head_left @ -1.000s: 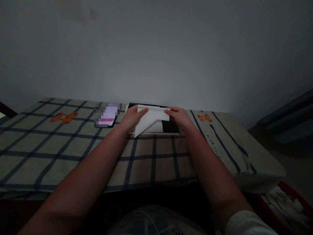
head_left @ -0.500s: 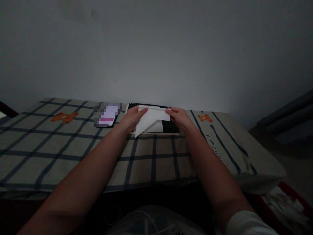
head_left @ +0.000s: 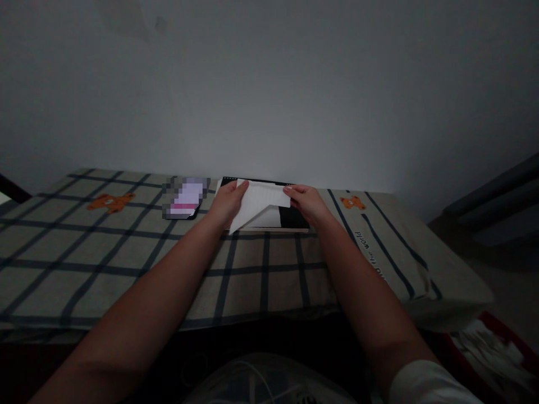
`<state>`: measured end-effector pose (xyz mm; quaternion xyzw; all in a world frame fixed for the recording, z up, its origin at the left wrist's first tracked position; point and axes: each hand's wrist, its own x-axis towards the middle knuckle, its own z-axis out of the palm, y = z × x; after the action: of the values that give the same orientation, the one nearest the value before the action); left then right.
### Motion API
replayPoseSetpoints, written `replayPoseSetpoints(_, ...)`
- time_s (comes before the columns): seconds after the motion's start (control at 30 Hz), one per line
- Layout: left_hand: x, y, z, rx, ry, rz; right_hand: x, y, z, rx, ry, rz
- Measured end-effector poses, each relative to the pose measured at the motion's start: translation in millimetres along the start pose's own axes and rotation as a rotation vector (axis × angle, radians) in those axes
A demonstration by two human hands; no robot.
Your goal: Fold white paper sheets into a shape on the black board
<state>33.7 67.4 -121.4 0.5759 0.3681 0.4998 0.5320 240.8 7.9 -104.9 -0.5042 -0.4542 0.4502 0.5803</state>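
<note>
Dim room, grey wall [head_left: 269, 84] behind a bed [head_left: 126, 252] with a plaid bear sheet. White paper [head_left: 259, 203], folded to a slanted flap, sits on a black notebook [head_left: 295, 217] at the bed's far edge, by the wall. Left hand [head_left: 227, 201] grip pinches the paper's far left corner; right hand [head_left: 306, 202] grip pinches the far right corner. Since a second ago the left thumb slid outward to the corner and the paper's top edge shifted slightly; the right hand barely moved. Phone [head_left: 185, 199] lies just left of the notebook.
</note>
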Motion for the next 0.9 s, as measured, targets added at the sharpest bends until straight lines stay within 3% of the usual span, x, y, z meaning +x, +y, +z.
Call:
replayPoseSetpoints(0.23,-7.1,4.5,0.3,0.256,0.084,0.188,0.6,0.4,0.5,-0.009,0.005,0.003)
replayPoseSetpoints(0.37,-8.6,6.5,1.9,0.256,0.090,0.193,0.5,-0.5,0.1,-0.013,-0.007,-0.005)
replayPoseSetpoints(0.5,-11.9,9.4,3.4,0.280,0.065,0.191,2.0,1.3,-3.5,-0.131,0.002,-0.033)
replayPoseSetpoints(0.67,-18.0,11.6,5.5,0.586,0.012,0.302,3.7,6.8,-6.7,-0.437,-0.086,-0.217)
replayPoseSetpoints(0.8,-21.5,11.2,9.6,0.689,-0.083,0.357,2.1,9.4,-3.4,-0.480,-0.197,-0.265)
replayPoseSetpoints(0.9,-21.9,9.7,11.9,0.670,-0.100,0.354,0.8,9.5,-1.3,-0.504,-0.205,-0.250)
